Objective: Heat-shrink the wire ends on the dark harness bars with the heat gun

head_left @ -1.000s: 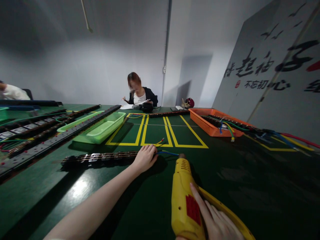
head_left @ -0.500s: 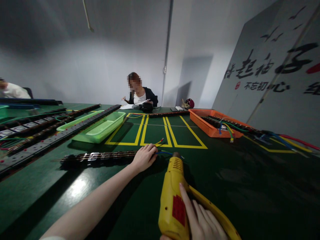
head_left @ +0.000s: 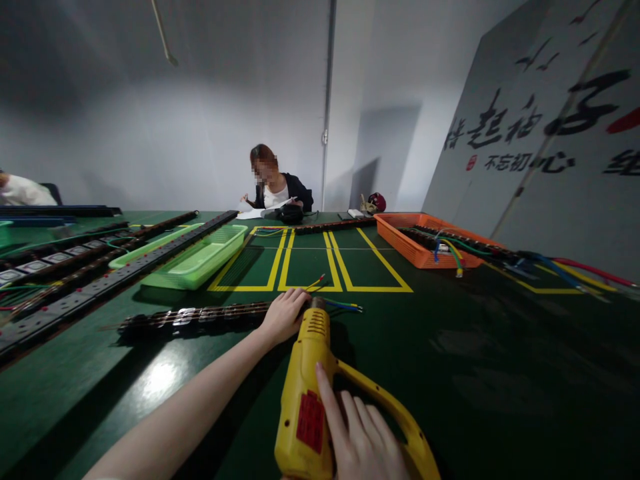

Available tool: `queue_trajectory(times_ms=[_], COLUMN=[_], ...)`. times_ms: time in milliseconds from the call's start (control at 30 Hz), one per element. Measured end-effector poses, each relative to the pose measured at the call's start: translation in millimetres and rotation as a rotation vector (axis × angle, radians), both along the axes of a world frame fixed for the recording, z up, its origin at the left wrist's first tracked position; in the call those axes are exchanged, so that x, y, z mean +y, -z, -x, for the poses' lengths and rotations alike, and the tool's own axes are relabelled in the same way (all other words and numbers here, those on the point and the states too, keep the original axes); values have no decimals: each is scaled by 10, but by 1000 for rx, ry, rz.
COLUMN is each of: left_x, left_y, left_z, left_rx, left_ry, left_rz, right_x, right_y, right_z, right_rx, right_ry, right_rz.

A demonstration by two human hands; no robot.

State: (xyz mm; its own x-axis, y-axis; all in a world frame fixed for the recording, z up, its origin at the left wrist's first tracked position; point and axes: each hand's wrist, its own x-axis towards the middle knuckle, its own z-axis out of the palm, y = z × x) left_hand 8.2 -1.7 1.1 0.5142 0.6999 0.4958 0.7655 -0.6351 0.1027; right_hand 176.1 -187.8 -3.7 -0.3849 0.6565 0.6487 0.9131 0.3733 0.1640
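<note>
My right hand is wrapped round a yellow heat gun with a red label, its index finger stretched along the body. The gun's nozzle points away from me and sits just right of my left hand. That hand is closed over the right end of a dark strip with copper-coloured bars, which lies on the green table. Beyond the nozzle, blue and green-yellow wires with small end terminals stick out to the right. A yellow wire with a red tip rises behind my fingers.
A light green basket lies at the left beneath a long socket strip. More strips run along the left side. An orange basket holds wired strips at the right. Across the table sits a person with papers; another is at far left.
My right hand has moved the heat gun leftward, bringing its nozzle from the wire ends to close beside my left hand. My left hand keeps its place on the strip.
</note>
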Motion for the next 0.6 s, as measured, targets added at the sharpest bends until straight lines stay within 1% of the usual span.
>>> queue_trajectory(times_ms=[133, 367, 533, 600], left_x=[-7, 0, 5, 6], left_y=[-3, 17, 7, 7], left_z=[5, 4, -5, -6], left_rx=[4, 9, 7, -8], left_ry=[9, 1, -10, -18], left_rz=[-1, -18, -11, -6], right_x=[6, -1, -4, -12], right_y=[-95, -236, -239, -215], right_z=[-5, -133, -303, -409], right_rx=[35, 46, 35, 10], right_ry=[-11, -59, -32, -14], right_rz=[-18, -11, 89, 91])
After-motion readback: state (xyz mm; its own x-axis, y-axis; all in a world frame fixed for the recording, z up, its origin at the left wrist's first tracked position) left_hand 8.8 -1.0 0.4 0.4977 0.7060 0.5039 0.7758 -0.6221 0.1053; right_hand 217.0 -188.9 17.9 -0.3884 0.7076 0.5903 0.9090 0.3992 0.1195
